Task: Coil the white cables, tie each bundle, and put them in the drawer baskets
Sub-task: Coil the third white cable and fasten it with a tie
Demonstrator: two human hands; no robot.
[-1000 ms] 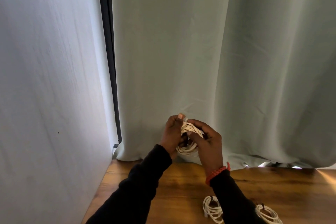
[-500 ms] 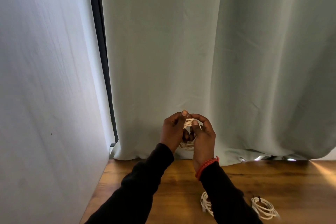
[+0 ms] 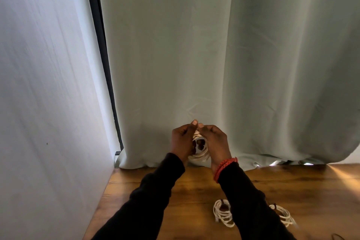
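A coil of white cable (image 3: pixel 199 147), a ropy oval loop standing upright at lower center, is pinched at its top between the left hand (image 3: pixel 182 140) and right hand (image 3: pixel 214 142), fingers curled around it and hiding its sides. Two tied coils (image 3: pixel 223 212) (image 3: pixel 283 214) lie on the glossy wooden tabletop (image 3: pixel 194 191), partly behind a black sleeve (image 3: pixel 251 206).

Both arms are covered by long black sleeves: left sleeve (image 3: pixel 155 187), right sleeve (image 3: pixel 247 198). Each sleeve ends at the wrist, just behind the fingers (image 3: pixel 194 122). The right wrist carries a red-orange braided bracelet (image 3: pixel 225 168), wrapped in more than one strand, directly ahead of the cuff. Fingernails are short.
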